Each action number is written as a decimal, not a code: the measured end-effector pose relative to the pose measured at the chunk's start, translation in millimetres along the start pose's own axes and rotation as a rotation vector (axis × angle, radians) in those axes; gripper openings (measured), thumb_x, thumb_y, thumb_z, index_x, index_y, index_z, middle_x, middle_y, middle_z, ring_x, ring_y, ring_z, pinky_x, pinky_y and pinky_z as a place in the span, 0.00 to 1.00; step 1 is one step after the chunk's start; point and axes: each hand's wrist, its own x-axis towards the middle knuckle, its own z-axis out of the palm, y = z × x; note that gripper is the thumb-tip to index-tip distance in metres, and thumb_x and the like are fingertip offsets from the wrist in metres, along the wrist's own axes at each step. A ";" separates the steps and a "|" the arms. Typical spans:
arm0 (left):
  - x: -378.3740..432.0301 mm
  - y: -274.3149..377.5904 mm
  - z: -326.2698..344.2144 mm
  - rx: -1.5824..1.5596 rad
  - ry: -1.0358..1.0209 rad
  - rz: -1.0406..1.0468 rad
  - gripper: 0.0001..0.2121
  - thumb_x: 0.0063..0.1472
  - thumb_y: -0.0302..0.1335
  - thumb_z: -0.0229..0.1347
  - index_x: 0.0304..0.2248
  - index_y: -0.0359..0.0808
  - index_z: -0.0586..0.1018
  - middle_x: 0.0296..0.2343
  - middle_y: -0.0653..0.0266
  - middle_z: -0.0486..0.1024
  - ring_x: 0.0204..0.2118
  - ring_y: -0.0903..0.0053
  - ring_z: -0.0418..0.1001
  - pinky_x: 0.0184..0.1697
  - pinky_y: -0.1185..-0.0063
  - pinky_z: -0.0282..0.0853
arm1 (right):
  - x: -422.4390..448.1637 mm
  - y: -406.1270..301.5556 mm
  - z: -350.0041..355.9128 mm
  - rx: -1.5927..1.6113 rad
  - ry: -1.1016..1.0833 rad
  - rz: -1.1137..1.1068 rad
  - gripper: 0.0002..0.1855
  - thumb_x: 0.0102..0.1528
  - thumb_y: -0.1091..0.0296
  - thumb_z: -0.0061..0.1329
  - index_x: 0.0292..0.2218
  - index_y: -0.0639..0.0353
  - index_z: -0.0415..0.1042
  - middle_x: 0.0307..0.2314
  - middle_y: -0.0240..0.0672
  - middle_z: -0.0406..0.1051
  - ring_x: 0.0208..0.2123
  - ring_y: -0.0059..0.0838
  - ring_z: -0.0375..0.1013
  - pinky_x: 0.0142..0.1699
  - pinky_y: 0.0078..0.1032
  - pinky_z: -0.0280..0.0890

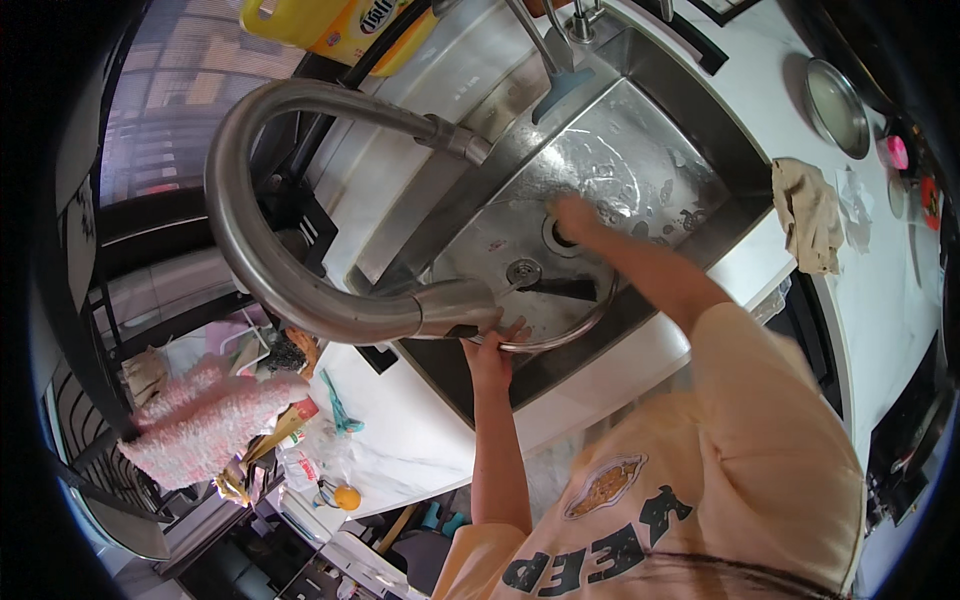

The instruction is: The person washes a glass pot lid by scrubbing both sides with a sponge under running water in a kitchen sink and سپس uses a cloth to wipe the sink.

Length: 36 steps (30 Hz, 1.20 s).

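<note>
My left hand (495,349) grips the near rim of a round pot lid (469,262), which appears to be glass with a metal rim, over the stainless steel sink (675,169). A round metal fitting and a dark bar show near the lid's middle. Water runs onto it from the large curved faucet (225,202), whose head (454,307) is beside my left fingers. My right hand (574,217) is blurred at the lid's far side, by the sink's drain (556,238). Whether it holds anything is unclear.
A blue-grey-headed tool (562,86) hangs at the sink's far side. A tan cloth (806,214) and a metal bowl (836,109) are on the right counter. A pink fluffy cloth (214,424), plastic bags and an orange item (347,497) are at left. A yellow jug (337,30) stands behind.
</note>
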 end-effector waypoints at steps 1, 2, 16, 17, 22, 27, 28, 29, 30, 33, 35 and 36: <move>-3.6 1.3 2.8 -0.022 0.023 -0.022 0.31 0.42 0.12 0.39 0.49 0.36 0.49 0.42 0.49 0.58 0.40 0.48 0.65 0.37 0.60 0.70 | 11.1 -17.2 1.5 0.009 0.001 -0.007 0.12 0.41 0.73 0.44 0.32 0.57 0.68 0.30 0.42 0.67 0.34 0.43 0.67 0.33 0.36 0.65; -6.5 -0.6 3.3 -0.016 0.029 -0.016 0.31 0.42 0.12 0.39 0.49 0.36 0.49 0.42 0.49 0.58 0.40 0.48 0.65 0.37 0.60 0.70 | 23.9 -36.8 2.6 0.144 0.155 0.078 0.11 0.42 0.72 0.42 0.32 0.57 0.68 0.30 0.42 0.67 0.34 0.43 0.67 0.34 0.36 0.64; 7.5 -1.7 -11.2 0.068 -0.118 -0.088 0.27 0.45 0.16 0.41 0.48 0.31 0.53 0.46 0.49 0.55 0.42 0.50 0.64 0.40 0.61 0.67 | -28.0 -181.0 -10.3 1.359 -0.305 -0.340 0.09 0.42 0.69 0.45 0.30 0.53 0.70 0.31 0.39 0.67 0.31 0.41 0.68 0.37 0.32 0.62; 8.0 -5.4 -18.0 0.083 -0.153 -0.081 0.25 0.46 0.19 0.43 0.48 0.33 0.56 0.45 0.51 0.57 0.44 0.52 0.63 0.43 0.59 0.65 | -44.5 -180.5 -12.3 1.580 -0.377 -0.245 0.10 0.41 0.69 0.46 0.30 0.53 0.70 0.32 0.39 0.67 0.31 0.41 0.68 0.37 0.31 0.62; 7.8 -25.5 -41.5 -0.295 -0.223 -0.156 0.22 0.48 0.38 0.45 0.44 0.39 0.63 0.42 0.60 0.62 0.46 0.64 0.61 0.46 0.62 0.58 | -107.9 -166.4 -71.4 0.552 -0.342 -0.492 0.14 0.38 0.71 0.49 0.31 0.52 0.69 0.35 0.35 0.64 0.32 0.38 0.68 0.37 0.29 0.63; 17.8 -47.2 -35.2 -0.367 -0.075 -0.142 0.24 0.54 0.41 0.43 0.49 0.43 0.57 0.43 0.56 0.62 0.44 0.66 0.63 0.45 0.69 0.60 | -152.4 -120.4 -53.4 0.444 -0.327 -0.579 0.09 0.39 0.67 0.47 0.28 0.47 0.70 0.32 0.29 0.64 0.32 0.38 0.68 0.35 0.32 0.63; 24.1 -53.3 -38.8 -0.423 0.025 -0.294 0.24 0.57 0.32 0.42 0.52 0.48 0.48 0.47 0.49 0.55 0.44 0.59 0.63 0.44 0.64 0.61 | -160.1 -114.0 -62.2 0.442 -0.356 -0.562 0.08 0.38 0.67 0.48 0.26 0.48 0.70 0.32 0.29 0.62 0.31 0.37 0.68 0.34 0.32 0.63; 24.4 -62.7 -42.5 -0.428 0.023 -0.302 0.24 0.57 0.32 0.42 0.52 0.48 0.48 0.47 0.49 0.55 0.44 0.59 0.63 0.44 0.64 0.61 | -164.2 -107.8 -70.9 0.437 -0.361 -0.555 0.08 0.38 0.67 0.48 0.26 0.48 0.70 0.32 0.29 0.62 0.31 0.37 0.68 0.34 0.32 0.63; 18.9 -61.1 -27.1 -0.327 0.020 -0.304 0.25 0.55 0.27 0.40 0.52 0.52 0.46 0.48 0.47 0.53 0.45 0.53 0.61 0.44 0.60 0.61 | -165.0 -97.4 -84.5 0.346 -0.452 -0.509 0.08 0.37 0.67 0.49 0.25 0.48 0.71 0.31 0.29 0.64 0.30 0.38 0.68 0.33 0.32 0.63; 18.1 -67.3 -19.4 -0.275 0.030 -0.306 0.31 0.50 0.18 0.36 0.51 0.58 0.43 0.49 0.44 0.50 0.46 0.43 0.57 0.44 0.52 0.60 | -157.2 -62.8 -91.4 0.157 -0.635 -0.481 0.09 0.35 0.66 0.51 0.24 0.50 0.71 0.28 0.32 0.66 0.29 0.39 0.69 0.31 0.33 0.64; 21.4 -68.4 -20.5 -0.329 0.044 -0.313 0.35 0.47 0.14 0.33 0.51 0.60 0.43 0.49 0.43 0.49 0.46 0.38 0.55 0.43 0.48 0.58 | -149.3 -33.6 -90.1 0.037 -0.679 -0.482 0.12 0.34 0.64 0.52 0.24 0.56 0.71 0.24 0.37 0.68 0.28 0.41 0.69 0.31 0.35 0.64; 22.7 -66.9 -20.4 -0.330 0.048 -0.315 0.36 0.44 0.13 0.33 0.51 0.60 0.43 0.49 0.43 0.49 0.46 0.37 0.55 0.43 0.48 0.58 | -146.1 -18.7 -89.8 0.019 -0.626 -0.461 0.13 0.34 0.63 0.53 0.24 0.59 0.70 0.23 0.40 0.69 0.27 0.42 0.69 0.31 0.36 0.64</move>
